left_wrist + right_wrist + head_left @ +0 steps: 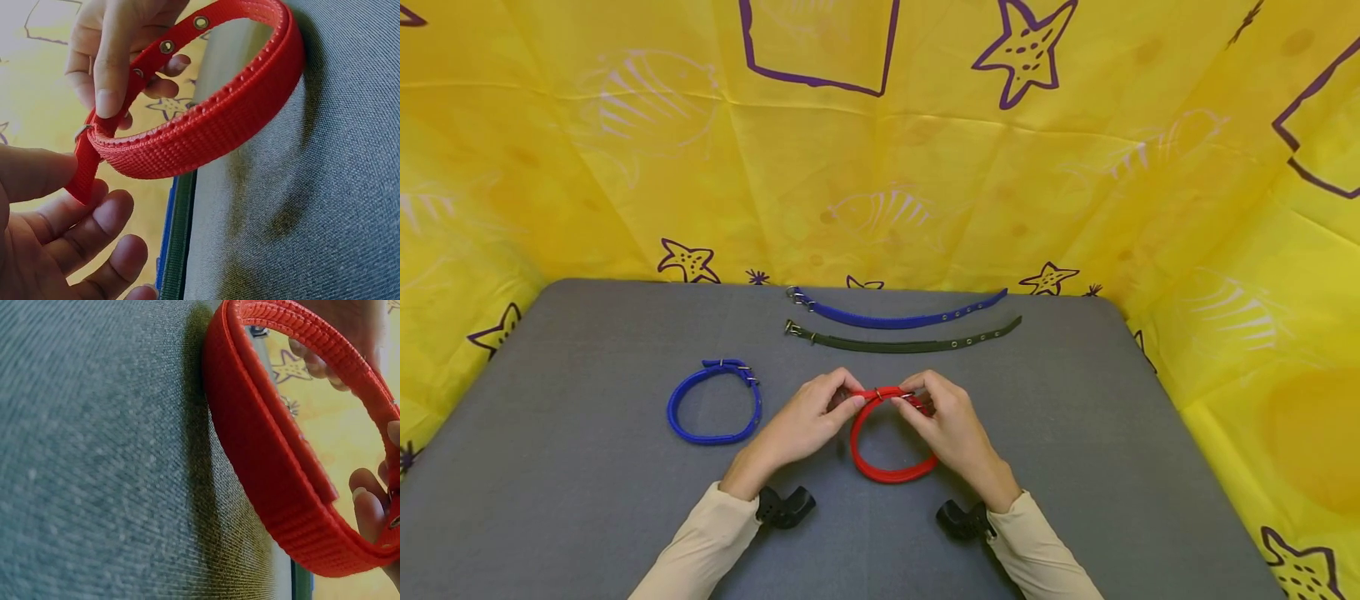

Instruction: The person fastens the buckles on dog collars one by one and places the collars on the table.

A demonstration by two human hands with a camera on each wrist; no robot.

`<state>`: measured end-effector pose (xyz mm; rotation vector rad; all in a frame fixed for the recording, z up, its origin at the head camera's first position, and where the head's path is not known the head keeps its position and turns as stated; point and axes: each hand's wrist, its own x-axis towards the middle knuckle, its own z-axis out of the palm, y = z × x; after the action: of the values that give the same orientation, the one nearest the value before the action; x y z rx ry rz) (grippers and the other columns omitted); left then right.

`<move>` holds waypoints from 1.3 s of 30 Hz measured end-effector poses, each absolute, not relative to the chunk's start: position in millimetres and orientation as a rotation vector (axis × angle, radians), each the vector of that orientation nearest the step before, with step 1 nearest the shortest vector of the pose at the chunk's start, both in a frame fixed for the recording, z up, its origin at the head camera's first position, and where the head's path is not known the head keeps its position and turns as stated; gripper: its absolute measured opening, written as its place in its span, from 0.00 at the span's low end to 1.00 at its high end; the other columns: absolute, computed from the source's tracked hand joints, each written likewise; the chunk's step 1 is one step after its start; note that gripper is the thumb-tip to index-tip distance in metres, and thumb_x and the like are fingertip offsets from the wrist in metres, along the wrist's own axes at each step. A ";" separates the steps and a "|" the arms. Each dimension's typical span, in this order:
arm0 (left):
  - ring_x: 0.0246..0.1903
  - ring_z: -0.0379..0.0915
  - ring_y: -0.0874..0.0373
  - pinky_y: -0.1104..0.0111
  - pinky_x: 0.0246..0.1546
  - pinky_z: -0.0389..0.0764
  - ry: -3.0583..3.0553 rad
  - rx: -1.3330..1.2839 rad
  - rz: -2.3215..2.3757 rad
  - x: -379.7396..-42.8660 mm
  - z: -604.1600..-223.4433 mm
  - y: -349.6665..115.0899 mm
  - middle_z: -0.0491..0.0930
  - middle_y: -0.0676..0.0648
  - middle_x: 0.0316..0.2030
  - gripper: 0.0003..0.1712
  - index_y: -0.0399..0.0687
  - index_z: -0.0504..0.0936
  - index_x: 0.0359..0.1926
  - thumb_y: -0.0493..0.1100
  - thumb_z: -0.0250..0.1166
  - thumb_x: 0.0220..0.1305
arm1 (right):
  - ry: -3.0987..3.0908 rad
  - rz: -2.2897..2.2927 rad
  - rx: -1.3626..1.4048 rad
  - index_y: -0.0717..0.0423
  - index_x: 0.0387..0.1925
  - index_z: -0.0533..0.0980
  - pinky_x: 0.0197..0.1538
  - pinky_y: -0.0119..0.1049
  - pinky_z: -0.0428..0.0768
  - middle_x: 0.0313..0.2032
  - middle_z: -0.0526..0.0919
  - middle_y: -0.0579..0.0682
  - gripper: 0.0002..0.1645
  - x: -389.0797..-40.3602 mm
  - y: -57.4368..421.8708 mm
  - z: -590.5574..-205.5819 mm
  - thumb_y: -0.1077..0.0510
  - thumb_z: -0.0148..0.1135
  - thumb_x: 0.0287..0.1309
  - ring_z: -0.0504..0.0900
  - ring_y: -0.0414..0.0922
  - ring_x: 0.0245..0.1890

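Observation:
A red collar (891, 477) forms a closed loop between the two hands, standing on its lower edge or just above the table. My left hand (808, 417) pinches the collar's free strap end (82, 181) between thumb and forefinger, its other fingers loosely bent in the left wrist view. On the opposite side, my right hand (951, 421) grips the band by the metal buckle, thumb in front. Metal eyelets (167, 47) show along the strap in the left wrist view. Fingers partly cover the buckle.
A buckled blue collar (715, 439) lies left of the hands. Farther back, an unbuckled blue collar (887, 322) and a dark green collar (887, 346) lie stretched out side by side. The grey table (587, 517) meets a yellow patterned cloth (880, 150) behind.

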<state>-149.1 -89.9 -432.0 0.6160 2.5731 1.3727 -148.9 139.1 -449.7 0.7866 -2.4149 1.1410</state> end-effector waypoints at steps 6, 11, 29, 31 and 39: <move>0.29 0.67 0.63 0.70 0.31 0.70 2.792 0.692 1.079 -144.8 -433.4 -83.8 0.75 0.59 0.26 0.06 0.55 0.82 0.42 0.49 0.60 0.71 | -2.394 1.117 0.762 0.58 0.35 0.77 0.31 0.27 0.79 0.33 0.84 0.50 0.13 -149.3 137.3 -451.9 0.64 0.75 0.51 0.79 0.38 0.27; 0.23 0.65 0.65 0.72 0.24 0.66 2.989 0.760 0.867 -141.5 -434.6 -79.3 0.73 0.59 0.22 0.12 0.53 0.82 0.41 0.53 0.70 0.62 | -2.396 1.133 0.751 0.58 0.35 0.77 0.30 0.27 0.79 0.33 0.85 0.51 0.12 -148.8 135.0 -453.4 0.63 0.75 0.52 0.79 0.38 0.26; 0.20 0.69 0.65 0.73 0.21 0.69 3.024 0.467 1.085 -157.5 -441.5 -102.2 0.83 0.51 0.26 0.11 0.46 0.87 0.42 0.45 0.71 0.61 | -2.604 1.342 0.867 0.61 0.50 0.78 0.36 0.30 0.83 0.43 0.85 0.55 0.18 -152.1 141.4 -456.2 0.64 0.69 0.59 0.86 0.40 0.32; 0.23 0.73 0.63 0.72 0.23 0.72 3.027 0.435 1.086 -159.8 -443.0 -106.2 0.85 0.49 0.28 0.12 0.45 0.87 0.43 0.45 0.71 0.60 | -2.613 1.333 0.864 0.62 0.51 0.78 0.37 0.30 0.84 0.44 0.84 0.56 0.18 -153.4 143.8 -456.5 0.65 0.69 0.58 0.87 0.41 0.33; 0.25 0.76 0.60 0.67 0.27 0.75 3.012 0.379 1.061 -165.0 -447.8 -118.4 0.86 0.47 0.30 0.14 0.42 0.84 0.47 0.43 0.71 0.61 | -2.649 1.253 0.767 0.60 0.50 0.80 0.41 0.38 0.84 0.44 0.85 0.54 0.18 -161.4 158.1 -455.5 0.63 0.70 0.58 0.87 0.45 0.38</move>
<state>-165.0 -118.4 -447.8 0.3786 3.0124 1.0607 -161.4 158.1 -455.5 0.7668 -2.6488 1.2526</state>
